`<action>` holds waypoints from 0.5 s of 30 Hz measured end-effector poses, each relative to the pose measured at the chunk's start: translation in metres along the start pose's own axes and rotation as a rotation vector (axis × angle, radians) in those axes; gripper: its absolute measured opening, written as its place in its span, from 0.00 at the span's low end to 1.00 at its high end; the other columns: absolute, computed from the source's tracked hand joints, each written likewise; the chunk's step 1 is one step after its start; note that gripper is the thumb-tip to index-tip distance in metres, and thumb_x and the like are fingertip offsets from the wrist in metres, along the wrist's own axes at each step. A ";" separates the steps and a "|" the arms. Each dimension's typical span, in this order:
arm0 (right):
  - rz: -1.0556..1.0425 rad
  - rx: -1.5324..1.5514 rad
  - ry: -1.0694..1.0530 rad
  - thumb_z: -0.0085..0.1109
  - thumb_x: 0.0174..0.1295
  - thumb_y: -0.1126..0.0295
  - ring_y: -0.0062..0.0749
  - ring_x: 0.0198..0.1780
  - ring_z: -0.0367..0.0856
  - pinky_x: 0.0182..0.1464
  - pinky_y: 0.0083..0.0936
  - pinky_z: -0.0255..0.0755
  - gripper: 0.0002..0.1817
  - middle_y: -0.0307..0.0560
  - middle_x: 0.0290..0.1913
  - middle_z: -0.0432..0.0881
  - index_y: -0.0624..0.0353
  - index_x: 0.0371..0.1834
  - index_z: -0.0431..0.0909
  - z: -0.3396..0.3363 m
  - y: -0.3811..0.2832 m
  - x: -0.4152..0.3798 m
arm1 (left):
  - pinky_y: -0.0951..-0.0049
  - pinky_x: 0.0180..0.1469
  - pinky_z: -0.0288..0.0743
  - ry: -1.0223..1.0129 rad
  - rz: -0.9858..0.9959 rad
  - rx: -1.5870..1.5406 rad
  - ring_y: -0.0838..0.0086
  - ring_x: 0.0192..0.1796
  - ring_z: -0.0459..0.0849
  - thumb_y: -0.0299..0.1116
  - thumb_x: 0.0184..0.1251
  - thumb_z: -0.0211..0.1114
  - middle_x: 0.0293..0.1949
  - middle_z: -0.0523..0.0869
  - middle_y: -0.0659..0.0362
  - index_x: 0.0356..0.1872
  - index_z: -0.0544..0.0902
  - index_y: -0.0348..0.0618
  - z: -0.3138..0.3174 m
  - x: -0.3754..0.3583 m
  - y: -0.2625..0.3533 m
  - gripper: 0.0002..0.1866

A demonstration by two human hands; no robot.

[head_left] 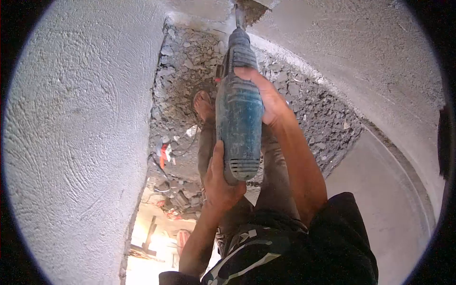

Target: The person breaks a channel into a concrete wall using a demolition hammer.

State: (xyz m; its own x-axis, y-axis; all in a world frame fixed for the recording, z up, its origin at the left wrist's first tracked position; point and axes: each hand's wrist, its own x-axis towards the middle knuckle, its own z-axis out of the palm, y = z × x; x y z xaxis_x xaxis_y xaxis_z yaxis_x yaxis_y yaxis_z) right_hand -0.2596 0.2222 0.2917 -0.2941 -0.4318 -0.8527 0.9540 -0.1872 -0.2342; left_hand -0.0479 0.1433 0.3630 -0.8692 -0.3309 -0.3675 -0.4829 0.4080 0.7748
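A dusty blue-green demolition hammer (240,114) points away from me, held in both hands. Its chisel bit (239,16) reaches a broken, brownish hollow (251,12) in the concrete; whether the tip touches is hard to make out. My left hand (221,178) is closed around the rear end, near the vent slots, with part of the grip hidden under the body. Farther forward, my right hand (266,95) wraps the right side of the casing, its thumb lying across the top.
Broken concrete rubble (190,61) covers the ground around my sandalled foot (203,105). A rough plastered wall (80,123) rises at left; a curved concrete surface (361,52) bounds the right. A cable (185,152) and a red-and-white item (164,154) lie on the left.
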 end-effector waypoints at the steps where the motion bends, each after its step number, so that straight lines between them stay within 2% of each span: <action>1: -0.015 -0.033 -0.051 0.66 0.62 0.56 0.31 0.39 0.86 0.45 0.29 0.80 0.21 0.45 0.40 0.86 0.62 0.49 0.80 -0.005 -0.005 0.002 | 0.55 0.62 0.76 0.023 -0.022 -0.053 0.49 0.63 0.81 0.30 0.52 0.72 0.63 0.77 0.36 0.76 0.57 0.35 0.008 -0.002 0.003 0.49; 3: -0.027 -0.079 -0.113 0.66 0.62 0.56 0.31 0.38 0.85 0.45 0.29 0.80 0.21 0.46 0.40 0.86 0.62 0.48 0.80 -0.008 -0.016 0.004 | 0.55 0.62 0.77 0.069 -0.063 -0.093 0.49 0.64 0.80 0.29 0.53 0.72 0.63 0.76 0.36 0.76 0.57 0.35 0.021 0.004 0.021 0.48; 5: 0.015 -0.129 -0.073 0.66 0.62 0.56 0.31 0.37 0.85 0.44 0.29 0.80 0.21 0.45 0.38 0.86 0.63 0.48 0.80 -0.010 -0.030 -0.002 | 0.55 0.62 0.77 0.109 -0.105 -0.148 0.48 0.64 0.80 0.29 0.54 0.71 0.64 0.76 0.36 0.76 0.57 0.35 0.033 0.007 0.036 0.47; 7: 0.020 -0.156 -0.066 0.66 0.62 0.57 0.31 0.36 0.85 0.43 0.29 0.80 0.21 0.45 0.37 0.86 0.63 0.48 0.80 -0.016 -0.037 -0.004 | 0.55 0.61 0.77 0.161 -0.012 -0.047 0.44 0.64 0.79 0.26 0.52 0.71 0.64 0.76 0.36 0.75 0.58 0.34 0.046 0.011 0.043 0.47; 9: 0.036 -0.174 -0.067 0.66 0.62 0.57 0.32 0.35 0.85 0.42 0.30 0.80 0.20 0.45 0.37 0.86 0.63 0.47 0.80 -0.022 -0.041 0.001 | 0.55 0.62 0.77 0.167 -0.025 -0.015 0.41 0.63 0.79 0.26 0.52 0.71 0.64 0.75 0.36 0.75 0.58 0.34 0.055 0.011 0.047 0.47; 11: 0.107 -0.051 -0.187 0.66 0.62 0.57 0.32 0.35 0.85 0.42 0.30 0.81 0.20 0.46 0.37 0.86 0.63 0.47 0.80 -0.031 -0.038 0.006 | 0.54 0.62 0.77 0.150 -0.048 0.026 0.39 0.63 0.78 0.25 0.51 0.71 0.64 0.75 0.35 0.75 0.58 0.33 0.060 0.005 0.045 0.48; 14: 0.076 -0.014 -0.088 0.65 0.62 0.56 0.34 0.35 0.86 0.42 0.30 0.81 0.21 0.47 0.38 0.86 0.63 0.47 0.80 -0.040 -0.032 0.016 | 0.53 0.59 0.78 0.120 -0.043 0.085 0.36 0.60 0.79 0.24 0.48 0.72 0.63 0.76 0.35 0.75 0.59 0.33 0.067 0.013 0.034 0.49; 15: 0.085 -0.018 -0.097 0.65 0.62 0.56 0.34 0.35 0.86 0.42 0.30 0.81 0.21 0.47 0.38 0.86 0.63 0.47 0.80 -0.042 -0.034 0.022 | 0.54 0.47 0.75 0.160 0.001 0.119 0.44 0.46 0.77 0.22 0.41 0.72 0.48 0.74 0.42 0.76 0.60 0.37 0.068 0.019 0.032 0.52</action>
State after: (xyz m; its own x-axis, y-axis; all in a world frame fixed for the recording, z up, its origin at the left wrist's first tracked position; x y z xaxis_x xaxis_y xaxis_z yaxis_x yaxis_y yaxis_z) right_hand -0.2956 0.2561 0.2614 -0.2156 -0.5293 -0.8206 0.9763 -0.1308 -0.1722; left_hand -0.0868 0.2081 0.3461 -0.8462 -0.4578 -0.2728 -0.4994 0.5028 0.7056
